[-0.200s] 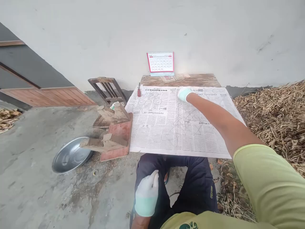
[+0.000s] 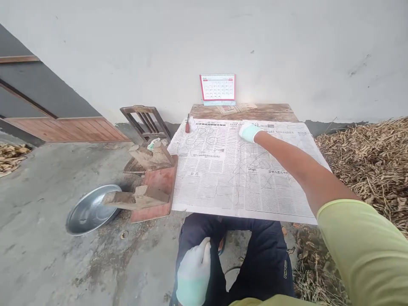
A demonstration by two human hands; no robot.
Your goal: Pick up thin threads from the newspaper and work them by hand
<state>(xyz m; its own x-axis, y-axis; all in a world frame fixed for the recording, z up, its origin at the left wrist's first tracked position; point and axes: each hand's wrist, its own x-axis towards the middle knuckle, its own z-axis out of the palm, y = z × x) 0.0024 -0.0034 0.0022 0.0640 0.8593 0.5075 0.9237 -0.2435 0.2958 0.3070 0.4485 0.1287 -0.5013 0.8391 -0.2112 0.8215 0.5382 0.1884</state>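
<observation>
My right hand (image 2: 250, 132), in a white and pale green glove, reaches across to the far part of the newspaper (image 2: 216, 182) and touches it. Its fingers look curled; whatever they may hold is hidden. The newspaper covers most of a small wooden table (image 2: 270, 111) and bears scribbled dark lines and loops. On my thigh rests my left hand (image 2: 194, 267), gloved the same way, fingers closed together with nothing visible in them. A red-handled screwdriver (image 2: 187, 126) lies near the paper's far left corner.
A desk calendar (image 2: 218, 88) stands against the wall at the table's back. To the left are an upturned red wooden stool (image 2: 159, 182), a chair (image 2: 145, 123) and a metal basin (image 2: 92, 210). Dry leaves and stalks (image 2: 366, 165) are heaped on the right.
The view has shifted slightly, so the table and calendar sit a little lower. My right hand stays at nearly the same spot on the newspaper, and my left stays on my thigh.
</observation>
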